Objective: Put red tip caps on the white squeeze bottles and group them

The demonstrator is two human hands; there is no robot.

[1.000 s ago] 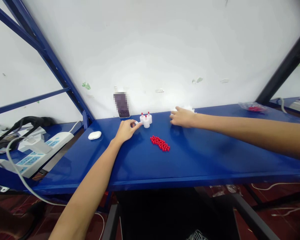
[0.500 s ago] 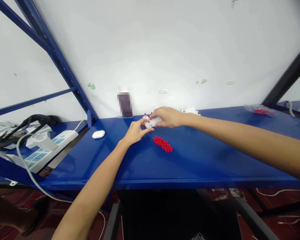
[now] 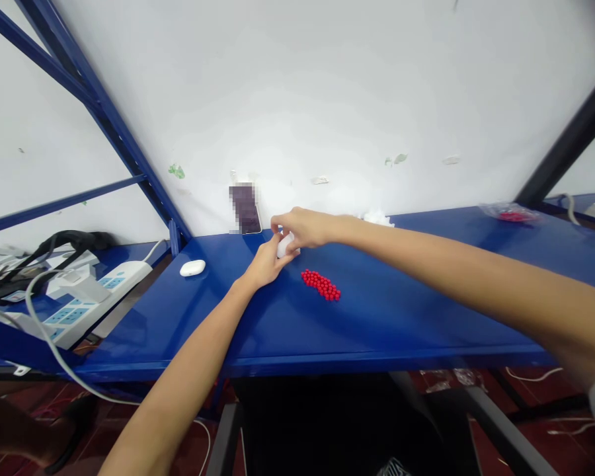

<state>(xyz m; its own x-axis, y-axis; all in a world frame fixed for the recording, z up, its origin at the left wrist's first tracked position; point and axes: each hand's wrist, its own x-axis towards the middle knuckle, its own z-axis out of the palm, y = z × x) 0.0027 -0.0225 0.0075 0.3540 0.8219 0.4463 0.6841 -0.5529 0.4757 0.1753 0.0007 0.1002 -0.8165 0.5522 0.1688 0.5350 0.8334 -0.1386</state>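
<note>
Up on the blue counter (image 3: 387, 317), in the one head view, both hands meet at the far middle, just in front of the white wall. The right hand (image 3: 305, 228) comes in from the right on a long bare forearm, and its fingers are curled around a small white bottle (image 3: 283, 244), gripping it from above. The left hand (image 3: 265, 262) reaches up from the near left, and its fingers pinch the same bottle from the near side, so both hands are closed on it. The bottle sits low, at or just above the counter; whether it touches the surface cannot be told. Its cap is hidden by the hands.

Just right of the hands and a little nearer lies a tight cluster of red beads (image 3: 320, 285), loose on the counter and apart from both hands. A phone (image 3: 244, 210) leans upright against the wall just left of the hands. Farther left, a small white case (image 3: 192, 268) rests on the counter. White wadding (image 3: 375, 217) lies at the wall to the right of the hands. A clear bag (image 3: 508, 213) with red contents sits far right. Power strips (image 3: 86, 297) and cables cover a lower shelf at the left.
</note>
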